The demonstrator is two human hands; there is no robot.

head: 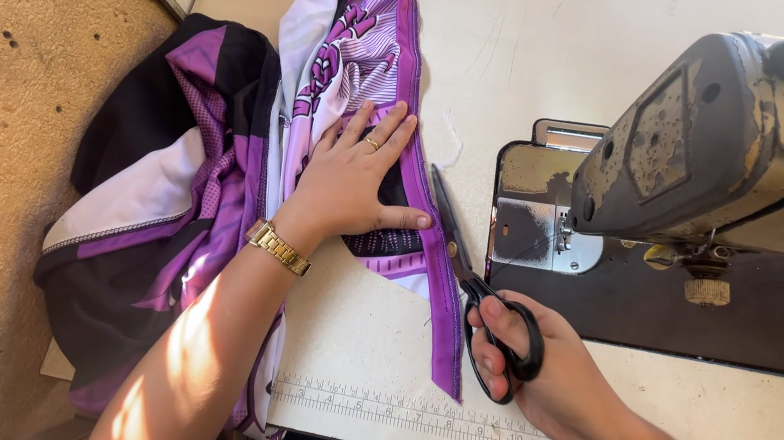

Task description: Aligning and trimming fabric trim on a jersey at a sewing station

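Left hand (354,177) pressing purple jersey (215,187) flat near table's (557,40) left edge, steadying it; right hand (549,372) gripping black scissors (478,292) along the trim.

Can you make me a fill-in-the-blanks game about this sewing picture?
1. The right hand holds black ____.
2. The left hand lies flat on the ____ and white cloth.
3. On the left wrist sits a gold ____.
4. Beside the sewing machine, a ____ is printed along the near edge of the table.

Missing words: scissors, purple, watch, ruler
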